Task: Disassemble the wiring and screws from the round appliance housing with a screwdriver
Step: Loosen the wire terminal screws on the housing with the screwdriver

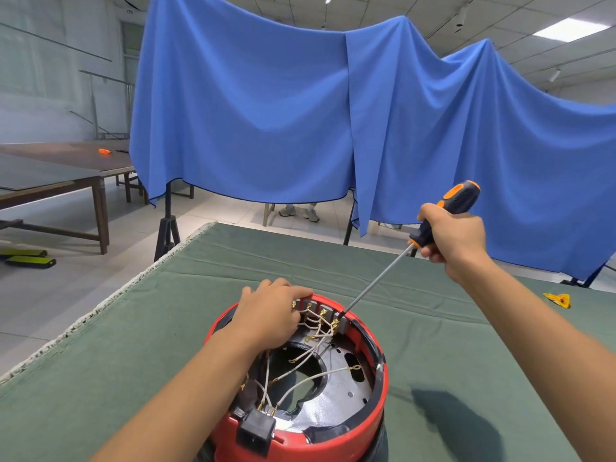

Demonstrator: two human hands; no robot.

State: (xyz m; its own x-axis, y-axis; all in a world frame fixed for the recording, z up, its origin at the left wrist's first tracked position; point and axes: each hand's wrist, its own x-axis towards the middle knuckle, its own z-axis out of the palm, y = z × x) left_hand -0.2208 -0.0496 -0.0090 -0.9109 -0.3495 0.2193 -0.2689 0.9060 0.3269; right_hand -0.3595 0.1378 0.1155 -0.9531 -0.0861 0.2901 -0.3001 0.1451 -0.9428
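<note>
Diagonally, screwdriver (430, 238) in clenched right hand (453, 240), tip down-left at housing (373, 408) rim; left hand (271, 316) flat on it

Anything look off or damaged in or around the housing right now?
Nothing looks broken. Several white wires hang loose inside the red housing, their ring ends unattached, which fits the teardown. A small yellow scrap lies on the green cloth to the right.

No readable text, label, brand, number or sign for you anywhere in frame. Red housing (333, 428), screwdriver (446, 211) handle, yellow scrap (557, 300) at right edge: no legible markings.
</note>
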